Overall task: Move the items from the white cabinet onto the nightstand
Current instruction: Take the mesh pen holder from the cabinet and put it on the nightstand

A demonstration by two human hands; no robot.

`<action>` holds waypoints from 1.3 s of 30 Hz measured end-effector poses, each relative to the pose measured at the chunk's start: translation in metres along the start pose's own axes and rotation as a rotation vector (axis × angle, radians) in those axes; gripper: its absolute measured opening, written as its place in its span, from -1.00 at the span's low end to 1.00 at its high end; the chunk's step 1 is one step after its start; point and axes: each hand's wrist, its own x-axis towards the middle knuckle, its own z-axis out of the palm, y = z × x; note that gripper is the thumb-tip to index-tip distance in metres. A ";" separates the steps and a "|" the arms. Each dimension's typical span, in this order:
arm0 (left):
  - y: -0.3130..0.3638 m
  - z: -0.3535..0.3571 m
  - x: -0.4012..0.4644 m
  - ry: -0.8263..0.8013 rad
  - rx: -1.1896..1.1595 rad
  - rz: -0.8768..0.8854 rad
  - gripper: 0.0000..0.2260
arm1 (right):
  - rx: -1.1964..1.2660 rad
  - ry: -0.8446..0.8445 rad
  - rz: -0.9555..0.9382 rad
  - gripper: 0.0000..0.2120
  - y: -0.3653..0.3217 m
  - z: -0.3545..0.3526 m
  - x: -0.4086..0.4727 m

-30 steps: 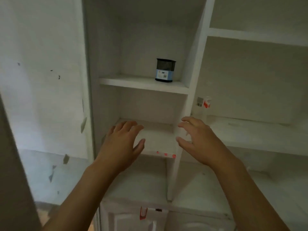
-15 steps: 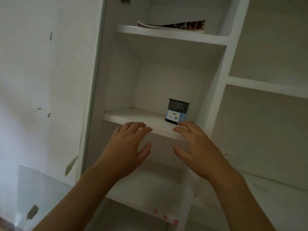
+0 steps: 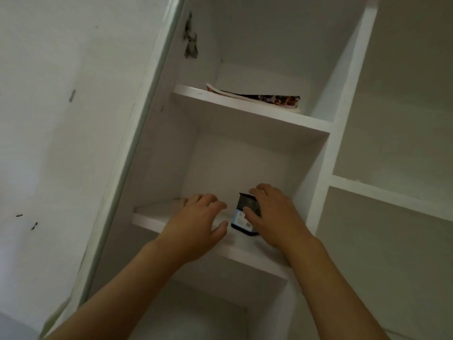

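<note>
A small black mesh pen holder (image 3: 242, 214) with a blue and white label stands on the middle shelf (image 3: 157, 220) of the white cabinet. My right hand (image 3: 274, 217) wraps around its right side, fingers over the top rim and thumb on the front. My left hand (image 3: 198, 224) hovers just left of the holder with its fingers spread, holding nothing. On the shelf above (image 3: 245, 110) lies a flat, dark patterned item (image 3: 259, 98), seen edge-on from below.
The cabinet's left side panel (image 3: 137, 148) borders a white wall (image 3: 61, 119). A vertical divider (image 3: 340, 114) separates more white shelves (image 3: 392, 195) on the right. A lower compartment (image 3: 196, 310) opens beneath the middle shelf.
Both hands rose from the lower shelf up to the middle shelf. My right hand has closed around the pen holder. The view tilted upward, bringing the upper shelf into sight.
</note>
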 end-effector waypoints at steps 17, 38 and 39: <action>-0.023 0.033 0.010 -0.045 0.040 -0.093 -0.38 | -0.034 -0.391 0.302 -0.21 0.015 0.056 0.111; -0.021 0.030 0.008 0.006 0.036 -0.090 -0.28 | 0.102 -0.181 0.159 -0.27 0.006 0.016 0.059; -0.020 0.029 0.008 0.006 0.033 -0.090 -0.29 | 0.106 -0.162 0.151 -0.25 0.005 0.011 0.052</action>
